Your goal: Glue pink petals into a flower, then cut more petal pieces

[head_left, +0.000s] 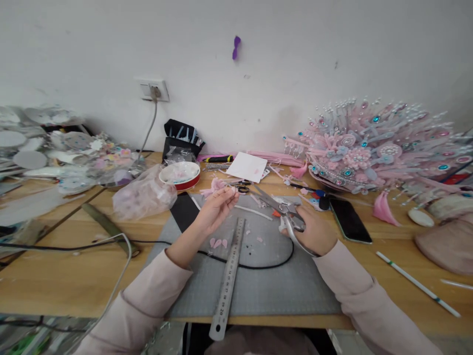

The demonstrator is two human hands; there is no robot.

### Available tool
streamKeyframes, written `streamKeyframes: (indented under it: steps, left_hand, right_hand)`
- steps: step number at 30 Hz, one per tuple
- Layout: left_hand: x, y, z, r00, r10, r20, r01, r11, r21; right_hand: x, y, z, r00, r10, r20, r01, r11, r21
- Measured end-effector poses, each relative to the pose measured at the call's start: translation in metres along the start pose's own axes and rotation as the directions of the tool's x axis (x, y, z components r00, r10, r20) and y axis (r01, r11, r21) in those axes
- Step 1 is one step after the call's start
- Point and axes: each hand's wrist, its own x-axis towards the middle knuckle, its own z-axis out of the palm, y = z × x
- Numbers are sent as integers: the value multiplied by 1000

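Observation:
My left hand (217, 208) pinches a small pink fuzzy piece (210, 188) above the far part of a grey cutting mat (288, 291); my fingers hide part of it. Wrapped round the handles of large metal shears (283, 208), my right hand (316, 230) holds them with the blades apart, pointing toward my left hand. The blade tips are a little away from the fingers. A steel ruler (229, 276) lies lengthwise on the mat, its near end past the table edge. Several small pink petal shapes (218, 243) lie left of the ruler.
A black cable (254, 267) loops across the mat. A phone (350, 220) lies to the right, below a large pink beaded headdress (369, 153). A red-rimmed bowl (181, 185), a plastic bag (144, 195) and a white card (247, 166) stand or lie farther back.

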Motion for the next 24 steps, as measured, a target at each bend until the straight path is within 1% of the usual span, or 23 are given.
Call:
streamKeyframes:
  steps: [2, 4, 5, 6, 8, 10, 12, 14, 16, 20, 21, 22, 24]
  left_hand:
    - [1, -4, -3, 1000, 3, 2, -3, 997, 81]
    - [3, -9, -6, 1000, -15, 27, 8, 964, 265]
    - [3, -12, -7, 999, -27, 40, 9, 922, 387]
    - [3, -14, -8, 998, -31, 51, 1, 861, 509]
    - [3, -17, -8, 998, 11, 67, -54, 723, 688]
    - [2, -17, -6, 993, 84, 83, -118, 631, 767]
    - [1, -15, -3, 989, 120, 90, -145, 594, 792]
    - [-1, -12, -1, 987, 133, 90, -152, 595, 789]
    - [-3, -11, 1, 987, 139, 87, -156, 637, 755]
    - [-7, -12, 2, 993, 85, 83, -116, 819, 562]
    - [-8, -12, 3, 994, 74, 86, -108, 849, 517]
    - [-10, -12, 4, 993, 73, 88, -107, 865, 490]
    - [-14, -13, 8, 992, 89, 87, -120, 864, 489]
  right_hand:
    - [1, 5, -1, 999, 36, -33, -36, 999, 3]
    - [1, 9, -2, 997, 70, -44, -68, 996, 54]
    - [2, 11, -2, 996, 83, -39, -79, 992, 94]
    - [2, 12, -2, 995, 96, -26, -92, 986, 138]
    - [3, 13, -1, 992, 125, 23, -127, 967, 222]
    - [3, 11, 0, 987, 143, 72, -157, 948, 278]
    - [2, 7, -1, 985, 137, 103, -162, 940, 301]
    - [2, 3, -2, 986, 127, 112, -155, 943, 293]
    - [2, 1, -3, 986, 124, 110, -149, 953, 264]
    - [2, 0, -2, 990, 105, 99, -124, 968, 220]
    - [2, 0, -1, 989, 110, 101, -130, 967, 218]
    - [2, -1, 1, 987, 127, 100, -146, 965, 217]
    - [2, -2, 4, 979, 178, 102, -197, 955, 221]
